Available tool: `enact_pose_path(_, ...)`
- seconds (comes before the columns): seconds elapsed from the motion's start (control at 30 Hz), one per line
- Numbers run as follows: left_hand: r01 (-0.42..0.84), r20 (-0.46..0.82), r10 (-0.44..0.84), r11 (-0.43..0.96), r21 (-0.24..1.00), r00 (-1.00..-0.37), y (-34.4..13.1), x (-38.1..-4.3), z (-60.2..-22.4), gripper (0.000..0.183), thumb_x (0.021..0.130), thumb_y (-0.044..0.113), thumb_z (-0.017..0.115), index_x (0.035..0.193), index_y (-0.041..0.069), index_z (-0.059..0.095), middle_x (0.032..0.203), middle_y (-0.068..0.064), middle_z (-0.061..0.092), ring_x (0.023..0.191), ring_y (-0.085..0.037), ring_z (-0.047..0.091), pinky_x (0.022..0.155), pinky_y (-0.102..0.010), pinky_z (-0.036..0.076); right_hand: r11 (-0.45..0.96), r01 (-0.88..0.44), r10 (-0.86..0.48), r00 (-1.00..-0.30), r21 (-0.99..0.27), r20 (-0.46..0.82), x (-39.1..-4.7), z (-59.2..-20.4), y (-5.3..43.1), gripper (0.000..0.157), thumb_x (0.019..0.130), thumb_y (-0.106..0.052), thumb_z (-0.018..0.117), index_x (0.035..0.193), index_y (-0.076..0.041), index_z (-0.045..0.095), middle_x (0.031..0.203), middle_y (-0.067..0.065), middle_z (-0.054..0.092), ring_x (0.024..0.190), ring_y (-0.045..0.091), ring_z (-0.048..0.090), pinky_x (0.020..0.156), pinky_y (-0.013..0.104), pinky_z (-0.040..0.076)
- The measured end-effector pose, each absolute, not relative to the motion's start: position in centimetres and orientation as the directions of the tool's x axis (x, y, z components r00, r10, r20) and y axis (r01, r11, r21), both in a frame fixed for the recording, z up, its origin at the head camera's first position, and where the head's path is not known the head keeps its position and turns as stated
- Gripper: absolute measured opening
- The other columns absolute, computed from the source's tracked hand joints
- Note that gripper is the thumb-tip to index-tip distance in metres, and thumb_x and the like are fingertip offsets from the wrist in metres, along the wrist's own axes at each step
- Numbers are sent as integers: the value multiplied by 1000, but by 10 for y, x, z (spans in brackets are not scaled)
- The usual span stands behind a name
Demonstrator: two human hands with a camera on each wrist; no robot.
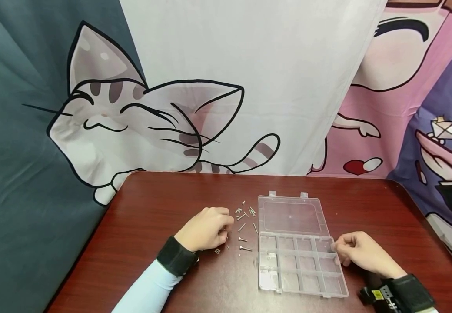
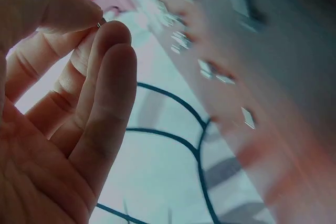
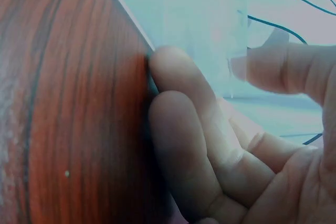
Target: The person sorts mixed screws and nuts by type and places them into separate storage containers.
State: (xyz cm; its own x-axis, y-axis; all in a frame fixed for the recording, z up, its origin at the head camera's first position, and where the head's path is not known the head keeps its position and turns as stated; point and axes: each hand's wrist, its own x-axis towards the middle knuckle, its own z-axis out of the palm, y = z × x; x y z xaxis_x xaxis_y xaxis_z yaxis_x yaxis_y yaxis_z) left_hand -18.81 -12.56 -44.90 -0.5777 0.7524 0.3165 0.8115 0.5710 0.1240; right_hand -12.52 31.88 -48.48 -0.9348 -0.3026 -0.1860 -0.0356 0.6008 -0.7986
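Observation:
A clear plastic compartment box lies on the table with its lid folded back, away from me. My right hand holds the box's right edge, the thumb on one side of the wall and fingers on the other in the right wrist view. Left of the box, my left hand is raised above the table. Between its thumb and index finger it pinches a small metal piece, mostly hidden by the fingertips. Several loose screws lie between the left hand and the box.
The brown wooden table ends at a cloth backdrop with cartoon cats. Small metal bits lie just below the left hand. Each wrist wears a black band.

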Motion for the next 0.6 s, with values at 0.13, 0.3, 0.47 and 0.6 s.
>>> enact_pose_path(0.13,840,327,776,521,149,-539,-109,-186,-439,17,67,7,59,67,22,50,71,14,37,59,-3,39,53,-20,33,635,-12,-231,-957,-773,-175,-126,-484,316,21,94,-21,59,81,-6,68,62,1,60,59,14,60,62,27,46)
enact_pose_path(0.3,873,316,814,465,150,-488,-84,-183,-430,16,69,9,59,69,23,51,72,13,38,62,-2,39,55,-20,33,659,8,-174,-971,-752,-163,-127,-483,315,21,93,-24,61,84,-7,70,61,1,60,59,13,59,63,27,46)
enact_pose_path(0.47,905,300,854,402,143,-426,-55,-179,-424,17,70,10,60,70,24,52,73,13,39,64,-1,40,56,-19,32,655,15,-163,-973,-755,-161,-128,-483,313,21,93,-24,61,87,-7,71,62,2,60,59,13,59,62,27,46)
enact_pose_path(0.6,928,301,877,347,138,-373,-34,-173,-421,18,69,8,61,70,24,52,73,13,39,63,1,39,55,-16,30,644,19,-178,-968,-765,-175,-129,-485,315,23,94,-26,61,88,-6,71,65,2,61,59,14,60,62,27,47)
